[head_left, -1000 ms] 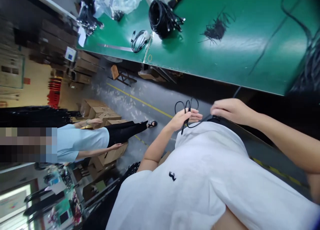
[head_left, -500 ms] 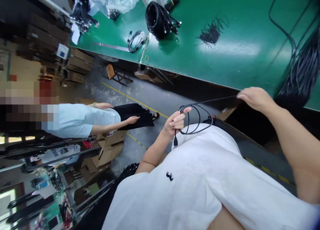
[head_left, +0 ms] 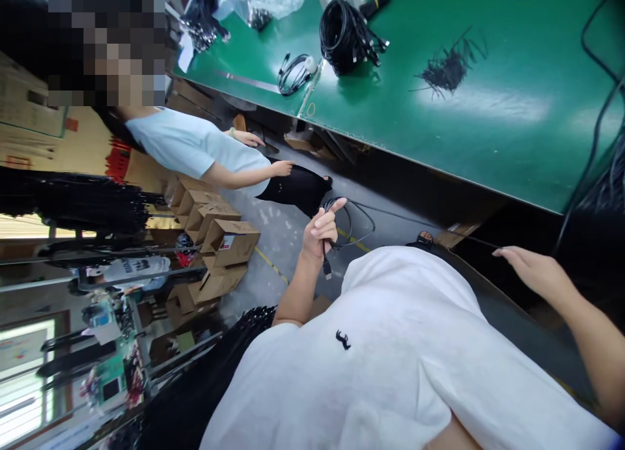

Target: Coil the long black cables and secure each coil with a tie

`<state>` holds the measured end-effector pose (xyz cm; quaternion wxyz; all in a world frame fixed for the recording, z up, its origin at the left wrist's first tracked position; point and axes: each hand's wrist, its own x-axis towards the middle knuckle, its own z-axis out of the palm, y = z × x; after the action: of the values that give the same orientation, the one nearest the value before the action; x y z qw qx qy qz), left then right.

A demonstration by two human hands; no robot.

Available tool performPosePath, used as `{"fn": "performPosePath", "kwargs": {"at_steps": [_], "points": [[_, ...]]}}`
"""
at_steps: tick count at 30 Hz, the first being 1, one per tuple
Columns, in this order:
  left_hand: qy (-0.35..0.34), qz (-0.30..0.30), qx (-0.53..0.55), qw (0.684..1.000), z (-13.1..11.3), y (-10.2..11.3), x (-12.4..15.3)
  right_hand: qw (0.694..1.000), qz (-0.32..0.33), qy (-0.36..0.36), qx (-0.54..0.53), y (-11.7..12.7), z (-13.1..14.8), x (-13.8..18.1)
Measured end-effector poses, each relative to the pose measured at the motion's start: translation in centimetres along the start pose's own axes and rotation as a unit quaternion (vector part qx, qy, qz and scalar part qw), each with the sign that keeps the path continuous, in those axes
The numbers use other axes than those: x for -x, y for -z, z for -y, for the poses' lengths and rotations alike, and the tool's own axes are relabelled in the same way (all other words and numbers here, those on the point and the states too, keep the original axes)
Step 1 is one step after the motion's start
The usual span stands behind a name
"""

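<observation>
My left hand (head_left: 319, 232) had its fingers curled tight around a loop of black cable (head_left: 374, 224), and the plug end hung just under my fist. My right hand (head_left: 532, 271) was spread loose and gripped nothing. The cable's straight run stretched from the loop toward its fingertips, though I could not tell whether it touched them. Both hands and the cable were off the green table (head_left: 488, 124), out past its near edge and over my white shirt (head_left: 400, 346). On the table lay a thick bundle of black cables (head_left: 349, 36), a smaller coil (head_left: 293, 72) beside it, and a scatter of black ties (head_left: 449, 66). Beyond the table's end stood a co-worker in a pale blue shirt (head_left: 190, 144), with cardboard boxes (head_left: 227, 238) close by.
</observation>
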<state>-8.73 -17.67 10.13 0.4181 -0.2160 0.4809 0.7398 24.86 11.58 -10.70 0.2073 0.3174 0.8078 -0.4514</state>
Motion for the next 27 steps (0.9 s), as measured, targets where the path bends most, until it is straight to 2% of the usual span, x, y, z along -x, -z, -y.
{"fn": "performPosePath", "kwargs": {"at_steps": [2,4,6,8,10,12,14,16,18,24,27], "points": [[0.019,0.014,-0.007,1.0,-0.1,0.4,-0.1,0.999,-0.019,-0.025,0.038,1.8,-0.5,-1.1],[0.033,0.028,-0.037,0.998,0.0,0.5,-0.4,0.995,-0.039,0.003,0.092,2.9,1.2,-1.1],[0.045,0.051,-0.101,0.993,0.7,0.0,-1.0,0.986,-0.02,0.099,0.134,3.5,5.2,0.0],[0.063,0.086,-0.177,0.978,2.2,-0.8,-1.9,0.961,0.053,0.239,0.126,3.8,10.6,1.4],[0.083,0.129,-0.232,0.961,4.2,-1.7,-2.8,0.924,0.125,0.354,0.071,4.3,16.0,2.0],[0.117,0.182,-0.259,0.941,6.1,-2.3,-3.2,0.912,0.109,0.395,0.023,5.2,20.1,1.5],[0.172,0.249,-0.274,0.913,7.2,-2.5,-3.1,0.921,0.045,0.387,0.003,6.2,22.1,0.2],[0.223,0.303,-0.278,0.884,7.3,-2.4,-2.7,0.932,-0.005,0.363,-0.004,7.2,22.2,-1.2],[0.24,0.315,-0.266,0.879,6.9,-2.2,-2.4,0.938,-0.018,0.346,-0.02,7.6,21.6,-2.1],[0.277,0.234,-0.23,0.903,6.4,-2.7,-1.9,0.938,0.008,0.333,-0.092,5.8,19.7,-4.1],[0.278,0.202,-0.206,0.916,6.1,-2.9,-1.8,0.945,-0.01,0.306,-0.116,4.4,15.5,-6.7]]}}
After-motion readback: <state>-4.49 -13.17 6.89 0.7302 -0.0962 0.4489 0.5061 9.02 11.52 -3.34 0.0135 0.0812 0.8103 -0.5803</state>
